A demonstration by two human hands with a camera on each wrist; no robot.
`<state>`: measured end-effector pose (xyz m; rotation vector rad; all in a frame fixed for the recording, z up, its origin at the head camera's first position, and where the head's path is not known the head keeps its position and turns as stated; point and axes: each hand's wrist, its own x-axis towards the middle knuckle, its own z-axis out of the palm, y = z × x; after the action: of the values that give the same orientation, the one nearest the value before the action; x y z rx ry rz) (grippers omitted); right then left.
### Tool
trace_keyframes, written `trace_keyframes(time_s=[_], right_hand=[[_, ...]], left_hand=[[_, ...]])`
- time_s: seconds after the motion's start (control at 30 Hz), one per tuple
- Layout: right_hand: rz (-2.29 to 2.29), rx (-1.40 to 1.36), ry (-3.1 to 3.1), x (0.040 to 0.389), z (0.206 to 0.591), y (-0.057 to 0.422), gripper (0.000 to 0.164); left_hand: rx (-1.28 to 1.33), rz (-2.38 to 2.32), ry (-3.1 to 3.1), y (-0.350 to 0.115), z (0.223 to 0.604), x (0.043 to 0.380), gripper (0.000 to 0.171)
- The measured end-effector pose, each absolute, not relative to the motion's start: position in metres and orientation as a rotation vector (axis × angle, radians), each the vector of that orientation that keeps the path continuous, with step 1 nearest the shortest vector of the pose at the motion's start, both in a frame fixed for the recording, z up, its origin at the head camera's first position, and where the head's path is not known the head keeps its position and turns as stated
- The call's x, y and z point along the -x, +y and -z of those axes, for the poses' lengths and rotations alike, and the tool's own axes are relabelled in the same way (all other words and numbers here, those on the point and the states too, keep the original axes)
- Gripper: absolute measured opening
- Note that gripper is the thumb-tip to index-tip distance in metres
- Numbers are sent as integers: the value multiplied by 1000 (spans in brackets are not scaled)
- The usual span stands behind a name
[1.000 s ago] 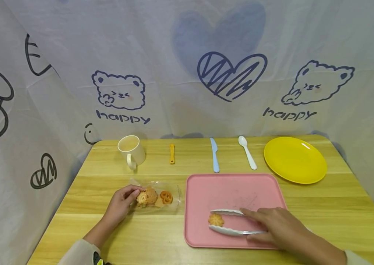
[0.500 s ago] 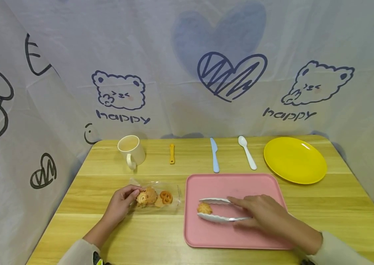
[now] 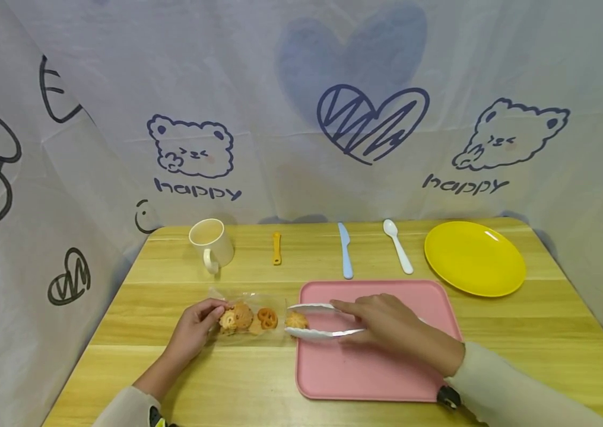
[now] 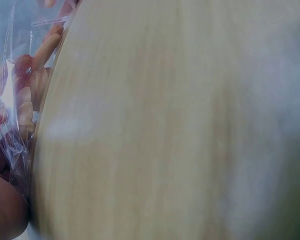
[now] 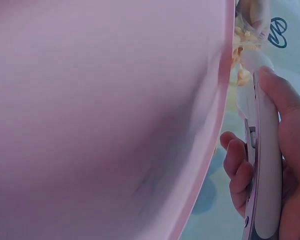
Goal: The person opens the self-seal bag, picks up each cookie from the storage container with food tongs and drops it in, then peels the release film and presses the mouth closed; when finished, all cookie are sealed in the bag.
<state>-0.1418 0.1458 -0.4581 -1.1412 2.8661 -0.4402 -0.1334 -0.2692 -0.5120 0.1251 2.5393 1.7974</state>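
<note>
My left hand (image 3: 198, 325) pinches the closed end of a clear plastic bag (image 3: 280, 299) lying on the table. Inside the bag are cookies (image 3: 237, 316) and a pretzel (image 3: 267, 318); the left wrist view shows the bag (image 4: 12, 145) edge-on beside the hand. My right hand (image 3: 381, 320) grips white-tipped tongs (image 3: 314, 334), thumb on one arm and fingers on the other. Between the tong tips is a round flower-shaped cookie (image 3: 296, 322), right at the bag's open end and over the tray's left rim. The right wrist view shows the tongs (image 5: 266, 160) held along the palm.
Under the right hand lies a pink tray (image 3: 365, 379). Along the back of the wooden table (image 3: 237, 379) stand a cream mug (image 3: 216, 246), an orange handle-like piece (image 3: 277, 248), a blue knife (image 3: 346, 252), a white spoon (image 3: 399, 246) and a yellow plate (image 3: 472, 258).
My right hand has carried the tongs and the cookie leftward and slightly back, from the tray's middle to the bag's open end. My left hand has stayed at the bag.
</note>
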Motion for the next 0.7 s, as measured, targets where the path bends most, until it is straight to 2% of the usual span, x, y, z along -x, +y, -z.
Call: trace_keyframes(time_s=[0.7], right_hand=[[508, 1242, 2828, 171, 454, 71, 68]], left_hand=[[-119, -1770, 2568, -269, 513, 133, 23]])
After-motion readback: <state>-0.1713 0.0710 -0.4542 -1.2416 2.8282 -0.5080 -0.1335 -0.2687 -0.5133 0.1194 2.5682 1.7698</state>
